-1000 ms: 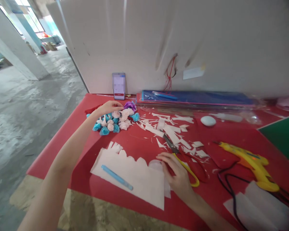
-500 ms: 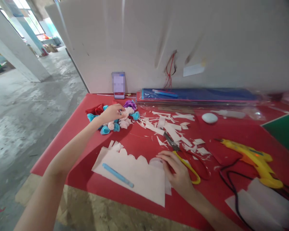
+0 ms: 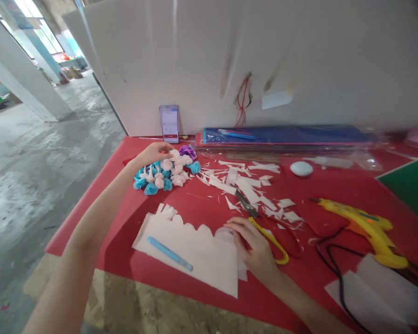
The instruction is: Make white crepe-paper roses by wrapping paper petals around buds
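Observation:
My left hand point(image 3: 159, 151) reaches over a cluster of small crepe-paper flowers, its fingers closed at a white paper flower point(image 3: 174, 154) at the back. Blue paper flowers point(image 3: 151, 189), pale pink ones point(image 3: 177, 180) and a purple one point(image 3: 187, 151) lie bunched around it. The wrist covers most of the red ones. My right hand point(image 3: 254, 246) rests with loosely bent, parted fingers at the right end of a white paper sheet point(image 3: 198, 250) with a scalloped edge. Its fingertips touch a thin, rounded pale piece point(image 3: 224, 234). A light-blue pen point(image 3: 170, 253) lies on the sheet.
Scissors with yellow handles point(image 3: 270, 236) lie beside my right hand, near scattered paper scraps point(image 3: 249, 188). A yellow glue gun point(image 3: 365, 227) with a dark cord is at right. A phone point(image 3: 169, 124) leans on the back board; a white oval point(image 3: 301, 169) sits behind the scraps.
My left hand has shifted left and back over the flowers, uncovering more white and blue ones and covering the red ones. My right hand stays in place.

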`<action>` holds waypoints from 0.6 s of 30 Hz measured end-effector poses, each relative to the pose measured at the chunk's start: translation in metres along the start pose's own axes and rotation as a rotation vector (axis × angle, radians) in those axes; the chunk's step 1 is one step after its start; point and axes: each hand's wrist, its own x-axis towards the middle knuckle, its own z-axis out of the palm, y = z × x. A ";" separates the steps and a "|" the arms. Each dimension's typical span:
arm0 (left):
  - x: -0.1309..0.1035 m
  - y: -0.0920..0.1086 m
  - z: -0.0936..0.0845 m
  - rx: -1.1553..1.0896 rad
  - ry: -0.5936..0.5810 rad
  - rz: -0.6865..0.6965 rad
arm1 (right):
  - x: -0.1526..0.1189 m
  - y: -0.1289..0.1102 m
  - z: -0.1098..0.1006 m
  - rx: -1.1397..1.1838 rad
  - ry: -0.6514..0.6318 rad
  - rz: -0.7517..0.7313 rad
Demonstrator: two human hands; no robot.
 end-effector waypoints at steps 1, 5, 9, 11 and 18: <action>0.001 -0.001 0.000 -0.011 -0.026 -0.006 | 0.000 0.000 0.000 0.000 0.000 -0.001; 0.001 -0.004 0.001 -0.031 -0.113 -0.014 | 0.001 0.000 0.000 0.002 -0.002 0.001; -0.001 -0.004 -0.002 -0.017 -0.130 -0.013 | 0.001 -0.002 -0.001 0.000 -0.013 0.012; -0.002 -0.004 -0.003 0.000 -0.129 -0.019 | 0.000 -0.002 -0.001 -0.002 -0.019 0.019; -0.006 -0.001 -0.002 0.091 -0.122 -0.015 | 0.000 -0.001 -0.001 -0.012 -0.022 0.014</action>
